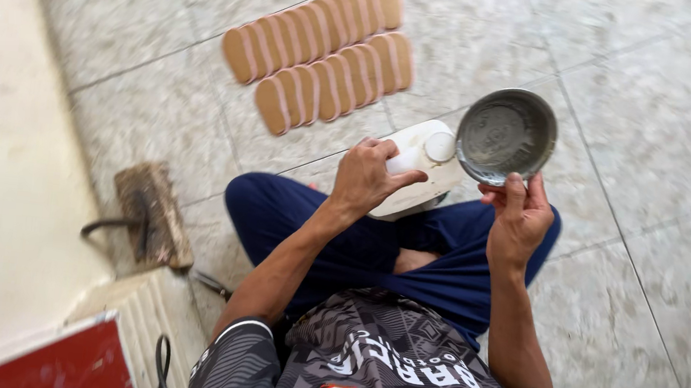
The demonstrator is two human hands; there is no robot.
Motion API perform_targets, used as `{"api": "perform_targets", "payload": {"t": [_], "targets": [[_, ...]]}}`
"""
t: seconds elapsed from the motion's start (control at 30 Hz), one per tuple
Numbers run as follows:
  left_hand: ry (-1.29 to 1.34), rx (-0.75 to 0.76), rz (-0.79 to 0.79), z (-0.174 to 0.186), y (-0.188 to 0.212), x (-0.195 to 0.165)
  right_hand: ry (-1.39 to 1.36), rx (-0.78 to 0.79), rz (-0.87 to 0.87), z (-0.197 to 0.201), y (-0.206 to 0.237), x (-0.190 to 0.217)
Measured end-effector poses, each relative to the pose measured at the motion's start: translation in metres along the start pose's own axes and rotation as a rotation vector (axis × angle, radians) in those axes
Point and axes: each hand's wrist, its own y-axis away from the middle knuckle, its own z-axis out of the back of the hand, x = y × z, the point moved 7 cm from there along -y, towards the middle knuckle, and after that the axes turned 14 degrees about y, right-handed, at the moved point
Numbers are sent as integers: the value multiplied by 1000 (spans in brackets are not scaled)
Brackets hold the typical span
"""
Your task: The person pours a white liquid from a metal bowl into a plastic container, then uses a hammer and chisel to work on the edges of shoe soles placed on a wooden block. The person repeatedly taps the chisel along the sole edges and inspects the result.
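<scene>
Floor (669,125): large pale marbled tiles, thin dark grout lines, soft even light. Cream wall (0,141) along floor's left edge. Worn wooden block with dark handle (151,212) lies on floor near wall. Red panel (66,366) at wall's base.

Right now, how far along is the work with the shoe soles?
Two overlapping rows of tan soles already lie on the tiled floor. In hand: the left hand holds a white bottle and the right hand a round metal tin. What remains cannot be told.
</scene>
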Motion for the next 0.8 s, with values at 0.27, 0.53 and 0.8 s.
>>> {"api": "perform_targets", "payload": {"t": [0.27,0.53,0.8], "targets": [[113,-350,136,104,45,34,-54,338,38,-127,11,32],[25,-725,129,256,77,63,-146,673,155,-302,7,53],[-120,-1039,309,369,110,168,-71,909,115,-501,29,22]]}}
